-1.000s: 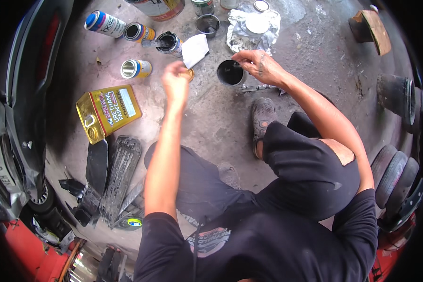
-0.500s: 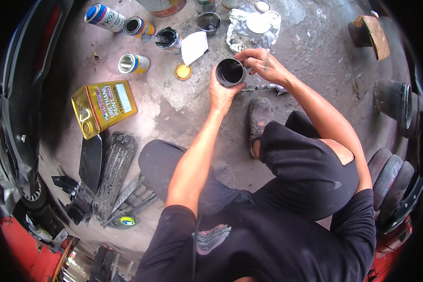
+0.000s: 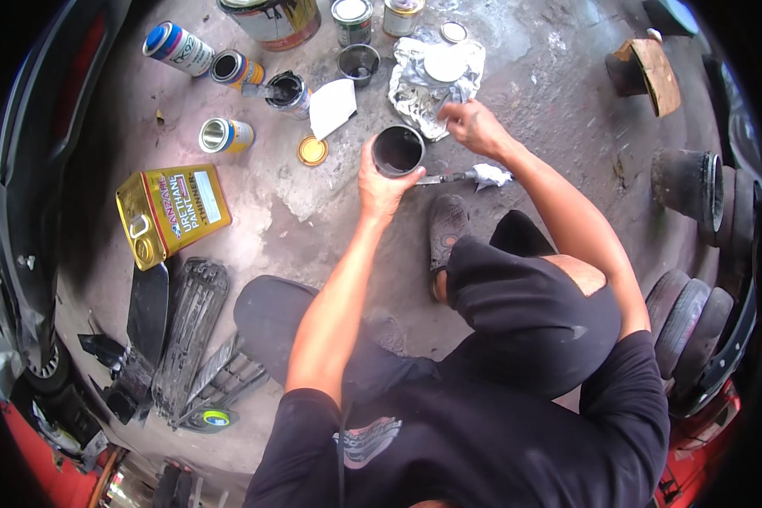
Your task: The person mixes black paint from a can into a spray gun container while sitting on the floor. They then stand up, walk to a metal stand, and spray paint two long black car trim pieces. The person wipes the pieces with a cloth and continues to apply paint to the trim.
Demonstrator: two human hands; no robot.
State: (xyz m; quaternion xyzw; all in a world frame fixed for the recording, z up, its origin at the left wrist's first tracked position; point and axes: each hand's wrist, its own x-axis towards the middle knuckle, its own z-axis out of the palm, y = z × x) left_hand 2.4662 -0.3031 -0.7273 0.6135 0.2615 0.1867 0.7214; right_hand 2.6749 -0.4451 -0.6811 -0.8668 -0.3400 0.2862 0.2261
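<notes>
My left hand point(image 3: 383, 190) is wrapped round a dark plastic cup point(image 3: 398, 151), held upright with black liquid in it. To its right, my right hand point(image 3: 476, 129) has its fingers closed at the near edge of a crumpled white cloth point(image 3: 411, 100). What those fingers hold, if anything, is too small to tell. A round white lid point(image 3: 443, 63) lies on the cloth. On the floor just beyond the cup are a white sheet point(image 3: 333, 107) and a yellow round lid point(image 3: 312, 151). A thin tool point(image 3: 445, 179) lies beside the cup, its end by a white wad point(image 3: 489, 176).
An open can of black paint point(image 3: 289, 95), another open can point(image 3: 232, 69) and a silver-lined can point(image 3: 226, 135) stand at the left. Nearer is a yellow rectangular thinner tin point(image 3: 173, 212). Black plastic parts point(image 3: 190, 339) lie lower left; tyres point(image 3: 688, 317) and a black bucket point(image 3: 684, 182) stand right.
My right hand has moved away from the cup's rim, rightward to the cloth's edge. The left hand keeps hold of the cup. The whole view has shifted slightly.
</notes>
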